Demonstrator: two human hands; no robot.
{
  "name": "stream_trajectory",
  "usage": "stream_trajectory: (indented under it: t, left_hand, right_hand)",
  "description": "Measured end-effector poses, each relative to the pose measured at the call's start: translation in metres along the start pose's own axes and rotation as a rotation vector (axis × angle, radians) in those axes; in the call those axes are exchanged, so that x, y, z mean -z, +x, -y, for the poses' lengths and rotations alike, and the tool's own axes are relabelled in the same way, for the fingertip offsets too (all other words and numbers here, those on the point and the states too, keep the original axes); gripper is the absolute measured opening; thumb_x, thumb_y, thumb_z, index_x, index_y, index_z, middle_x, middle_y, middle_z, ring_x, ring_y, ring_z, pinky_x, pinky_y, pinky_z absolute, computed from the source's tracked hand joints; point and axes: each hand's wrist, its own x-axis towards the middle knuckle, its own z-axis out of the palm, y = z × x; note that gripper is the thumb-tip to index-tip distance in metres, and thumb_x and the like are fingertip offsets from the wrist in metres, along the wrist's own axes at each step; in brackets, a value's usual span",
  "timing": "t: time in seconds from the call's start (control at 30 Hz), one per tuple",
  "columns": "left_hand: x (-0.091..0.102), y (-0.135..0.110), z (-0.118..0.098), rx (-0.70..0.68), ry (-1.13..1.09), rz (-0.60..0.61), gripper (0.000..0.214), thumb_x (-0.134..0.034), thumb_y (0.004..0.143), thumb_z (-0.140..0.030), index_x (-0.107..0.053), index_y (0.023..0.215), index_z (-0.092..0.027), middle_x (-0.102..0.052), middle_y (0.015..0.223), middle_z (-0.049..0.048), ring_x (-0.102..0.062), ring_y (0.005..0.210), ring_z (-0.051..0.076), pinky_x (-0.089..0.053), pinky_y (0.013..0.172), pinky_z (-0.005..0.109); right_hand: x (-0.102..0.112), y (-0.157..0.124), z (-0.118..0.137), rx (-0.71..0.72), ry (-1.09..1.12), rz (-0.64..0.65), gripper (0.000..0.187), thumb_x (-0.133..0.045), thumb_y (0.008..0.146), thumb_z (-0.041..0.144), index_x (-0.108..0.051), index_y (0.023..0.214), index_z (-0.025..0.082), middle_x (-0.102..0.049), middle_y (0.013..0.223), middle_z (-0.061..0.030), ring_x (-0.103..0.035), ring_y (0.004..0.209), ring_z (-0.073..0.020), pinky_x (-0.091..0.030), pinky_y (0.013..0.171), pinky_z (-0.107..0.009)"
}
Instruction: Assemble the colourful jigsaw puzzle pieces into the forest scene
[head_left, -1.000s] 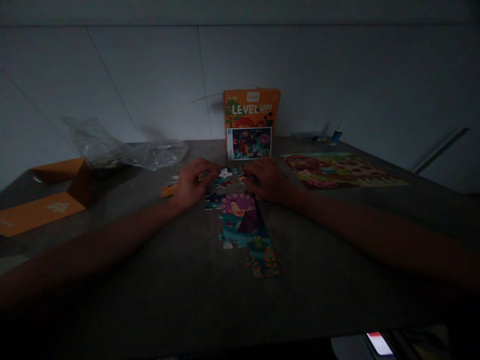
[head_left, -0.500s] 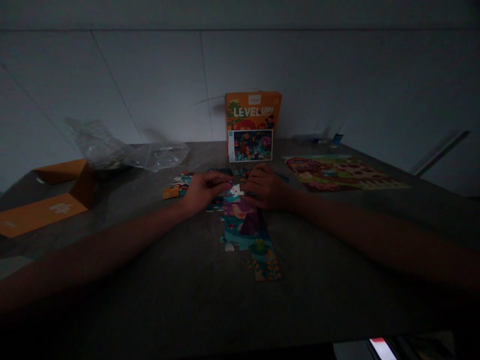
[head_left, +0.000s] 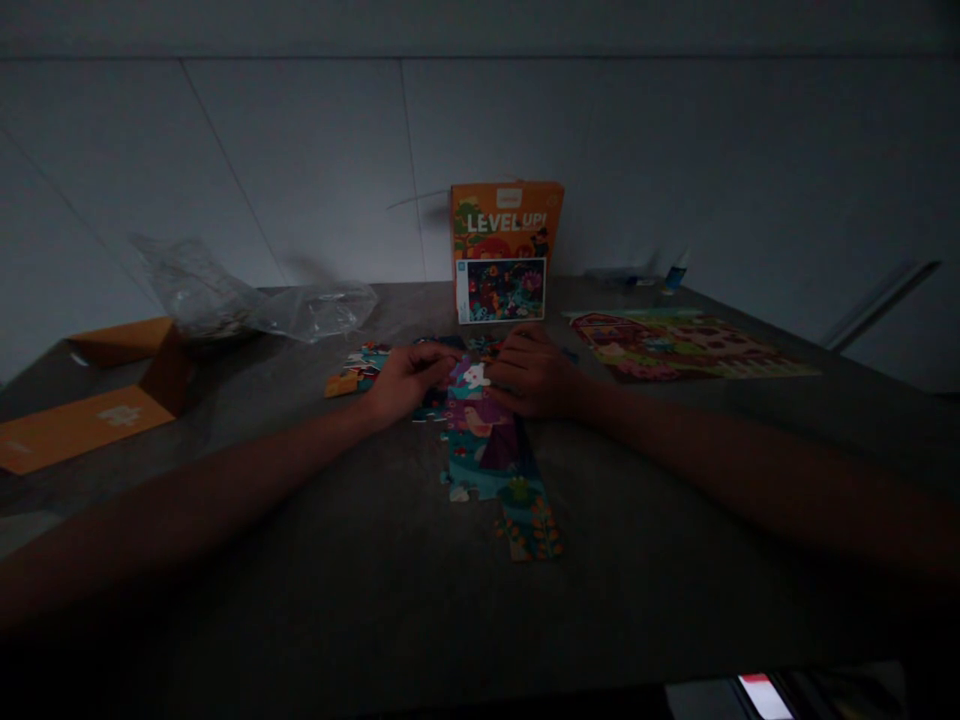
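Observation:
A partly joined jigsaw puzzle in teal and purple lies on the dark table, with a white animal, a bird and a frog in its picture. At its upper left edge my left hand pinches a purple puzzle piece between thumb and fingers. The piece touches or nearly touches the joined part beside the white animal. My right hand rests on the puzzle's upper right side, fingers bent but apart, and hides that part. Loose puzzle pieces lie beyond my left hand.
An orange puzzle box stands at the back with a picture card leaning on it. A finished farm puzzle lies right, near a small bottle. Clear plastic bags and an open orange box part are left.
My left hand has lowered the purple piece slightly against the joined puzzle, so more of it shows beside the white animal. My right hand has stayed almost still.

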Motion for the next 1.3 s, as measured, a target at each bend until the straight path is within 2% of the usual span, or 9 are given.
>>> stream_trajectory:
  t: [0.2,0.3,0.47,0.6,0.73,0.87,1.03,1.2,1.3]
  left_hand:
    - [0.0,-0.001,-0.003,-0.01,0.006,0.004,0.035,-0.078,0.077,-0.049,-0.079,0.092,-0.017,-0.069,0.073,0.0026,-0.059,0.063,0.015,-0.048,0.059,0.026]
    - [0.0,-0.002,-0.006,-0.015,0.0,0.013,0.034,-0.078,0.077,-0.045,-0.08,0.097,-0.018,-0.071,0.077,0.003,-0.061,0.065,0.015,-0.05,0.06,0.026]
    - [0.0,-0.004,-0.008,-0.005,-0.051,0.071,0.036,-0.081,0.075,-0.037,-0.079,0.105,-0.017,-0.073,0.077,0.0038,-0.061,0.063,0.015,-0.047,0.055,0.024]
    - [0.0,-0.005,-0.011,0.001,-0.092,0.12,0.034,-0.082,0.075,-0.031,-0.078,0.105,-0.016,-0.075,0.085,0.0058,-0.063,0.065,0.014,-0.046,0.056,0.024]
    - [0.0,-0.006,-0.014,-0.003,-0.1,0.148,0.037,-0.083,0.073,-0.025,-0.077,0.108,-0.015,-0.071,0.082,0.0026,-0.058,0.062,0.011,-0.043,0.055,0.021]
    - [0.0,-0.008,-0.014,-0.008,-0.075,0.17,0.038,-0.083,0.073,-0.025,-0.077,0.109,-0.015,-0.067,0.081,0.0014,-0.055,0.062,0.009,-0.042,0.055,0.02]
    - [-0.001,-0.008,-0.015,-0.015,-0.066,0.174,0.035,-0.085,0.071,-0.029,-0.075,0.1,-0.013,-0.063,0.074,-0.0007,-0.054,0.06,0.009,-0.04,0.054,0.02]
    - [-0.002,-0.016,-0.033,-0.033,0.006,0.161,0.028,-0.081,0.078,-0.034,-0.07,0.093,-0.014,-0.062,0.066,-0.0011,-0.054,0.059,0.01,-0.042,0.055,0.021]
    - [0.004,-0.03,-0.05,-0.013,0.061,0.157,0.025,-0.078,0.08,-0.034,-0.069,0.094,-0.016,-0.065,0.071,-0.0004,-0.058,0.062,0.011,-0.045,0.057,0.022]
  right_hand:
    - [0.002,0.001,0.001,0.037,-0.058,-0.005,0.019,-0.055,0.099,0.029,-0.067,0.086,0.022,-0.068,0.077,-0.003,-0.056,0.083,-0.022,-0.038,0.09,-0.043]
    - [0.003,0.002,0.002,0.064,-0.062,-0.025,0.017,-0.056,0.098,0.028,-0.067,0.086,0.021,-0.068,0.077,-0.0031,-0.057,0.083,-0.0219,-0.039,0.088,-0.042]
    - [0.004,0.003,0.002,0.114,-0.076,-0.11,0.016,-0.059,0.096,0.027,-0.065,0.083,0.019,-0.067,0.075,-0.0029,-0.057,0.08,-0.0209,-0.041,0.087,-0.042]
    - [0.004,0.002,0.002,0.125,-0.084,-0.091,0.016,-0.058,0.097,0.027,-0.064,0.083,0.021,-0.067,0.076,-0.0019,-0.057,0.081,-0.0198,-0.042,0.089,-0.042]
    - [0.005,0.002,0.003,0.14,-0.084,-0.098,0.017,-0.058,0.096,0.026,-0.064,0.082,0.02,-0.066,0.076,-0.0017,-0.057,0.081,-0.0194,-0.042,0.089,-0.041]
    - [0.006,0.004,0.004,0.17,-0.085,-0.131,0.017,-0.058,0.096,0.026,-0.063,0.081,0.019,-0.065,0.075,-0.0019,-0.057,0.08,-0.0191,-0.042,0.088,-0.04]
    - [0.008,0.005,0.004,0.189,-0.065,-0.096,0.019,-0.059,0.097,0.03,-0.064,0.083,0.02,-0.065,0.074,-0.0014,-0.056,0.079,-0.0192,-0.04,0.087,-0.04]
    - [0.009,0.005,0.005,0.187,-0.015,-0.062,0.021,-0.058,0.098,0.033,-0.067,0.085,0.019,-0.065,0.075,-0.0028,-0.056,0.081,-0.0205,-0.039,0.089,-0.042]
    - [0.007,0.006,0.005,0.207,-0.004,-0.076,0.025,-0.057,0.099,0.032,-0.066,0.08,0.018,-0.063,0.073,-0.0024,-0.054,0.078,-0.0199,-0.039,0.088,-0.041]
